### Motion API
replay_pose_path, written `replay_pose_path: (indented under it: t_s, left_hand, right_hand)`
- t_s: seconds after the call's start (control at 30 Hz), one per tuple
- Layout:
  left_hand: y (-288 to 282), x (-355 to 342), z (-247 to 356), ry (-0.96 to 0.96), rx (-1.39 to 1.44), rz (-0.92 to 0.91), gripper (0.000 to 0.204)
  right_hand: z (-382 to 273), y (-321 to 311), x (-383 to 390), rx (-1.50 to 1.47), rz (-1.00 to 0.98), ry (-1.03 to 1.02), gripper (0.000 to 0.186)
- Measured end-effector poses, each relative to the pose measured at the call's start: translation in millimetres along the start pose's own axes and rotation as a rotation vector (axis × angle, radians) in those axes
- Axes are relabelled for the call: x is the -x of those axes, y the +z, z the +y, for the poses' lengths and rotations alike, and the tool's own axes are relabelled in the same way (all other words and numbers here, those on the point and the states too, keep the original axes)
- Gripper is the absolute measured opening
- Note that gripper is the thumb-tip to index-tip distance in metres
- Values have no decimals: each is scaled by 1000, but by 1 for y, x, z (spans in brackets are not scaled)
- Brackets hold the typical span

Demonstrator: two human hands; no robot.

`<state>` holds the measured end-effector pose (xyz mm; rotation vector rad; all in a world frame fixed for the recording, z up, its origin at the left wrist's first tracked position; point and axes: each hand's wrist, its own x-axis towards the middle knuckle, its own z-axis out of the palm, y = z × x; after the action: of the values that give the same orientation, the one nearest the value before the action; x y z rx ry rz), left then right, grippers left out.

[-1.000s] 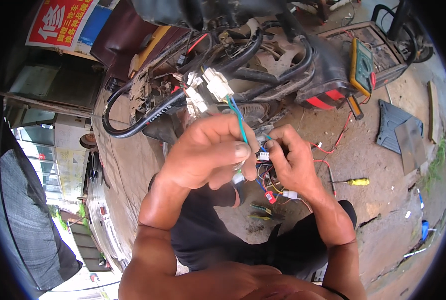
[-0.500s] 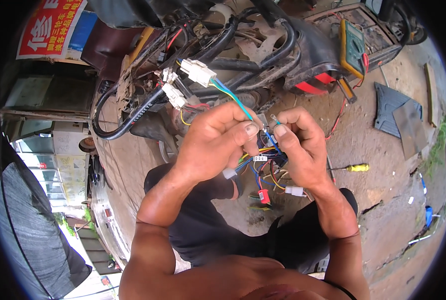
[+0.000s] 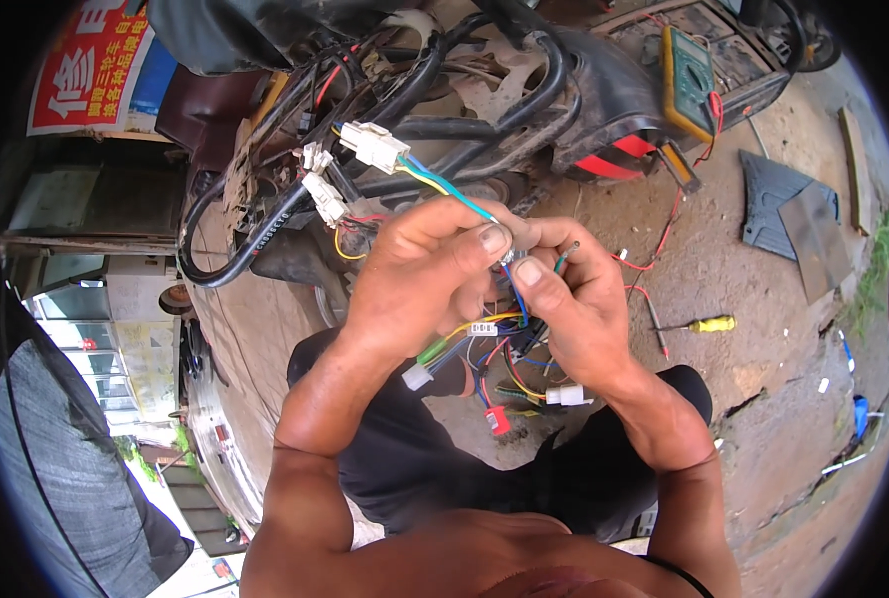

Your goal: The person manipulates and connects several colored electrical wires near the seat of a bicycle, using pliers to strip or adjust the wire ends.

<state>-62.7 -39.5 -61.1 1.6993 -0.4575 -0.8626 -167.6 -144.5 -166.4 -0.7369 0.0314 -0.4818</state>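
Note:
My left hand (image 3: 419, 274) pinches the wires, one of them a teal wire (image 3: 454, 193), that run from a white plug connector (image 3: 374, 148) by the vehicle frame. Close against it, my right hand (image 3: 579, 299) is closed with thumb and finger on a blue wire (image 3: 520, 295). A green wire (image 3: 566, 259) with a bare-looking end pokes out between the right fingers. Fingertips hide the spot where the wires meet. Below the hands hangs a bundle of coloured wires with a red connector (image 3: 498, 420) and a white connector (image 3: 567, 396). Another white connector (image 3: 325, 199) sits left of the frame wires.
A black tubular vehicle frame (image 3: 454, 130) spreads across the far side. On its right rests a yellow-edged multimeter (image 3: 689, 85) with red leads trailing down the ground. A yellow-handled screwdriver (image 3: 711, 324) lies at right, and a dark mat (image 3: 771, 209) beyond it.
My right hand has come left against my left hand, closing the gap between the wire ends. The hanging connectors have swung left. The view has shifted slightly.

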Motion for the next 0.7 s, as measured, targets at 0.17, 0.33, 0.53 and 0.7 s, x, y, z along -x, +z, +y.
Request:
replay_pose_path:
  t_s: [0.17,0.33,0.53,0.7]
  left_hand:
    - [7,1,-5,61,-82,45,19]
    - [5,2,-6,40,-74,71,21]
    - [-5,13,6,33,-282,71,22]
    - [-11,19,-3,311,-726,119,22]
  right_hand:
    - [12,1,0,41,104,-52,19]
    - [16,5,-1,11,125,-108,12]
    - [9,3,-4,122,147,-112,8]
    - [4,-1,-8,95,164,-110,9]
